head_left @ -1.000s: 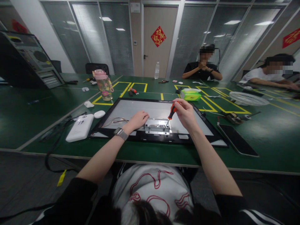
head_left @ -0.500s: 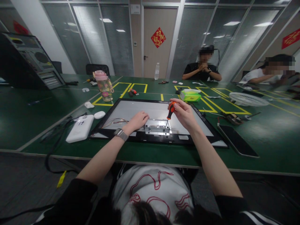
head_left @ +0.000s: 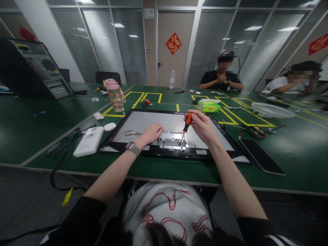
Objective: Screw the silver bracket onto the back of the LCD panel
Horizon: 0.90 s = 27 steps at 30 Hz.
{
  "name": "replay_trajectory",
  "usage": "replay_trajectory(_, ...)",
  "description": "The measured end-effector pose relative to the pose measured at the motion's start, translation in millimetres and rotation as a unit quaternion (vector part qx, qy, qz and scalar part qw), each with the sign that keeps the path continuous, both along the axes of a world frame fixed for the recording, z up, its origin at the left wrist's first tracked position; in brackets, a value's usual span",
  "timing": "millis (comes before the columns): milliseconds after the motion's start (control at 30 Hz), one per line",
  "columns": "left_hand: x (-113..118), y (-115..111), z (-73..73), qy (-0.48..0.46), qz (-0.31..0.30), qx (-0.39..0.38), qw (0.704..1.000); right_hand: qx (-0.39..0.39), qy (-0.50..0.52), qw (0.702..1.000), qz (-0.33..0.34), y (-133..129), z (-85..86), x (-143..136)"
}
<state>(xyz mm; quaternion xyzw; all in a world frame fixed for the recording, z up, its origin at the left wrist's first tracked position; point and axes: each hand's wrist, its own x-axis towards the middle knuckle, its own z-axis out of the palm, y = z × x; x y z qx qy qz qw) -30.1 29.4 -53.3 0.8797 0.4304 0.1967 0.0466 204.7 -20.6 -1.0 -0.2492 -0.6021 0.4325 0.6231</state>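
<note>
A flat panel [head_left: 164,118] with a black frame lies on the green table, and a metal bracket [head_left: 172,140] sits at its near middle. My right hand [head_left: 202,124] is closed around the orange and black handle of a screwdriver [head_left: 188,120]. The screwdriver stands steeply, its shaft pointing down to the bracket's right part; the tip is too small to make out. My left hand [head_left: 151,132] rests on the panel at the bracket's left end, fingers together and lying flat. Thin wires [head_left: 125,134] run over the panel left of that hand.
Left of the panel are a white power bank [head_left: 89,141], a white oval case [head_left: 110,126] and a pink-lidded bottle [head_left: 114,97]. To the right lie a black phone [head_left: 261,155] and a green tissue pack [head_left: 208,106]. Two people sit across the table.
The whole view has shifted slightly. Both hands and the screwdriver keep almost the same places on the panel. The person at the far right has moved their hands near the head.
</note>
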Motion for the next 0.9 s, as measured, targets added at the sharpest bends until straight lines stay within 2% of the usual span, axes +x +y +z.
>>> replay_trajectory(133, 0.4, 0.0, -0.4, -0.005, 0.009, -0.004, 1.000, -0.006, 0.005, 1.000, 0.018, -1.9, 1.1, -2.2)
replay_trajectory(367, -0.7, 5.3, -5.4, -0.010, 0.000, -0.003, 1.000, -0.003, -0.014, 1.000, -0.016, -0.4, -2.3, 2.0)
replay_trajectory(567, -1.2, 5.9, -6.1, -0.014, -0.002, 0.007, 1.000, -0.020, 0.009, 0.999, 0.048, -4.1, 2.4, -2.3)
replay_trajectory(767, -1.5, 4.3, -5.8, -0.015, -0.004, 0.007, 1.000, -0.027, 0.018, 0.998, 0.047, -2.1, 0.1, -0.4)
replay_trajectory(900, -1.5, 3.4, -5.1, -0.016, -0.003, 0.008, 1.000, -0.049, 0.018, 0.996, 0.071, -2.5, 1.1, 0.7)
